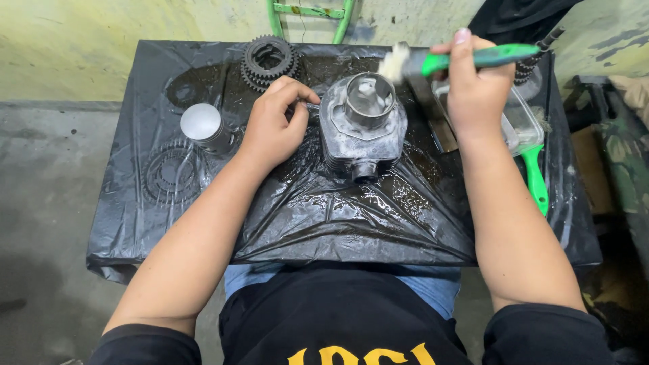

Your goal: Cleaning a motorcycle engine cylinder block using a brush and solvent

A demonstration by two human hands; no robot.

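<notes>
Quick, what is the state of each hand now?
Left hand: loosely curled, holding nothing, resting on the black plastic sheet beside the metal engine cylinder.
Right hand: closed on the green-handled brush.

- Engine cylinder (363, 128): a grey metal block with cooling fins around its sides and a round open bore on top. It stands upright, bore up, near the middle of the table, on wet black plastic sheeting. A short round port sticks out low on the side facing the person. Its surface looks dull and smeared.
- Brush (451, 61): a paintbrush with a bright green handle, a metal band and pale bristles. It lies level in the air, bristles pointing left, just above and beside the cylinder's top rim; whether they touch it is unclear.
</notes>
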